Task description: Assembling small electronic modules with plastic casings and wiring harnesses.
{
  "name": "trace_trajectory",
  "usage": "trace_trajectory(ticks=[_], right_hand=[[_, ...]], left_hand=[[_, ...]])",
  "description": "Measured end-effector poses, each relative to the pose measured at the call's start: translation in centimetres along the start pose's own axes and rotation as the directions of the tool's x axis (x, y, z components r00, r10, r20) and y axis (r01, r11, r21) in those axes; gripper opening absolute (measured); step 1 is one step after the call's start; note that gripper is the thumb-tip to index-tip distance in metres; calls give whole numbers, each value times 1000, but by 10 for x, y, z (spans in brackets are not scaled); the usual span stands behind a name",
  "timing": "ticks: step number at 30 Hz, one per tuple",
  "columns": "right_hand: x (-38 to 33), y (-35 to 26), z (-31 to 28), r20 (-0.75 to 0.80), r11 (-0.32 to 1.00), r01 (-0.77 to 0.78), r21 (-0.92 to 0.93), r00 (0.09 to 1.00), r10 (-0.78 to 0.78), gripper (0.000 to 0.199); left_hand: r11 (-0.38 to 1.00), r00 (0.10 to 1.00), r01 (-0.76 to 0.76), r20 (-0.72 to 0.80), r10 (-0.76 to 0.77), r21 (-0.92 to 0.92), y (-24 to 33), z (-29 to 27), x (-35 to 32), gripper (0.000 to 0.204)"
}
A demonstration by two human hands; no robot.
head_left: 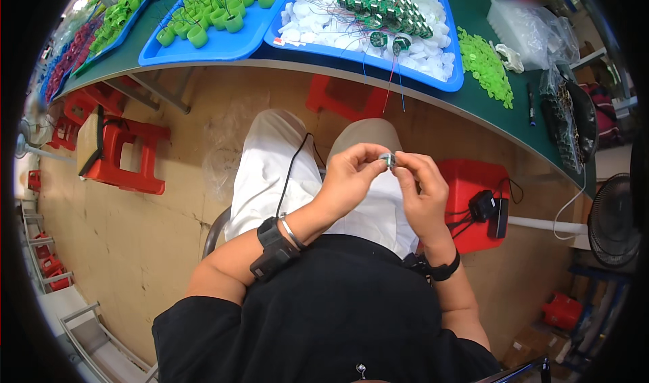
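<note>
Above my lap, my left hand and my right hand meet fingertip to fingertip. Between them they pinch a small part, greenish and grey; the fingers cover most of it, so I cannot make out its exact kind. Both thumbs and forefingers are closed on it. Ahead on the table, a blue tray bears many small white plastic pieces. On top of these lie rows of small green circuit boards with thin wires, some of which hang over the tray's front edge.
Another blue tray with green plastic cups stands to the left on the green table. Loose green pieces, a marker pen and plastic bags lie right. Red stools and a fan stand around.
</note>
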State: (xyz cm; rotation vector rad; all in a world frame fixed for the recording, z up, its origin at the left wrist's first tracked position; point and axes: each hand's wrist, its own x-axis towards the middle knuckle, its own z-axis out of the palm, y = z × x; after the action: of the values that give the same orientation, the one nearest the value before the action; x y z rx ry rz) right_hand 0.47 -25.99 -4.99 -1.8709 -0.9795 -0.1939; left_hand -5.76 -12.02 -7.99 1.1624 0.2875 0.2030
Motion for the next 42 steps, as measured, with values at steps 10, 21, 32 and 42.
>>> trace_trajectory(ticks=[10,21,32,42], right_hand=[[40,-36,-20,198,677,-389,624,918,344,26],[92,-42,-56,95,339,-254,906,901,422,24],[56,-26,-52,247,332,-424,843,852,461,22],[50,56,56,419,909,-339,243,882,217,34]], left_hand=[[323,548,-772,316,775,547,57,10,21,26],[3,234,-938,628,742,346,160,11,75,31],[-149,857,-339,370,358,929,198,-30,287,21],[-185,846,-340,385,369,922,179,-37,291,26]])
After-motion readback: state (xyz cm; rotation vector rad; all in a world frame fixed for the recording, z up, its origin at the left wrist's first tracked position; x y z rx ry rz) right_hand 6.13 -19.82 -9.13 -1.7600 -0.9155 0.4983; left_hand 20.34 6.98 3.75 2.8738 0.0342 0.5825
